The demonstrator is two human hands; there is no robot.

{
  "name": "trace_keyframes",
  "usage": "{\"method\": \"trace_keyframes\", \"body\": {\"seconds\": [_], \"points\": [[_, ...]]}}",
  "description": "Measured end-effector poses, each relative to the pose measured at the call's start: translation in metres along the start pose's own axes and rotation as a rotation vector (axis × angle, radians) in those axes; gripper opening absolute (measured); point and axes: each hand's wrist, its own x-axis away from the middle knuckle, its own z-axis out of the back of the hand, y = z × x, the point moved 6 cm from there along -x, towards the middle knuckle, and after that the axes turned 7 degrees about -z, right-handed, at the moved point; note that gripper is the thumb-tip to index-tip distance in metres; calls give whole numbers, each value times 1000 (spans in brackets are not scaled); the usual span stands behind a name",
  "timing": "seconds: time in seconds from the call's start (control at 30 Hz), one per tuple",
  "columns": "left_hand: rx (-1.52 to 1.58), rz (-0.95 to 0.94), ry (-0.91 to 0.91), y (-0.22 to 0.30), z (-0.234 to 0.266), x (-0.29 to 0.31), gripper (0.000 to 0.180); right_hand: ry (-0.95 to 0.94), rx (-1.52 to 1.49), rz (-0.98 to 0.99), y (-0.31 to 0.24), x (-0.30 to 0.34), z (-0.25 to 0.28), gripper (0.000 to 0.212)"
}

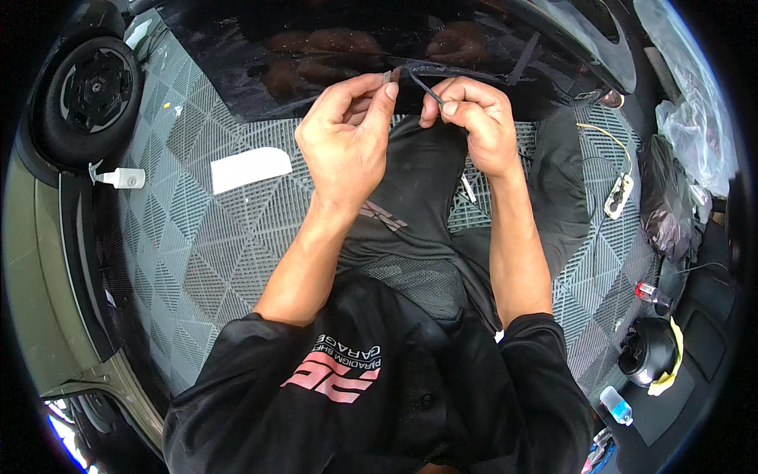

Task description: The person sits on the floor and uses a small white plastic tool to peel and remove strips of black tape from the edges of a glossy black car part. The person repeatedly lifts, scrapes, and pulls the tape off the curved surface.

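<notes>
A glossy black panel (332, 43), like a car body part or film-covered glass, spans the far side and mirrors my hands. My left hand (345, 142) is closed at the panel's near edge, its thumb and forefinger pinching a small flat greyish piece (388, 77). Just to its right, my right hand (482, 126) is closed too, gripping a thin dark strip (424, 85) between thumb and fingers. The strip slants up from the fingers to the panel's edge. Whether it is part of the panel's edge or a separate piece I cannot tell.
A white rounded sheet (251, 170) and a white spray bottle (122, 178) are on the grey tiled floor (189, 253) at left, near a wheel (96, 87). Right stand a power strip (619, 196), plastic bags (695, 118), a red-handled tool (652, 294) and a blue-liquid bottle (616, 405).
</notes>
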Motion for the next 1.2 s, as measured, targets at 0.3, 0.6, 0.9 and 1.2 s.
{"method": "trace_keyframes", "body": {"seconds": [0.3, 0.6, 0.9, 1.2], "points": [[2, 5, -3, -4, -7, -3, 17, -51, -2, -10, 2, -1, 6, 15], [-55, 25, -47, 0, -7, 0, 19, -45, 38, -18, 1, -1, 6, 16], [-108, 10, -72, 2, -10, -2, 19, -58, 34, -4, 2, 0, 8, 15], [-109, -16, -34, 1, -9, -5, 15, -72, 15, -23, 3, 0, 9, 16]]}}
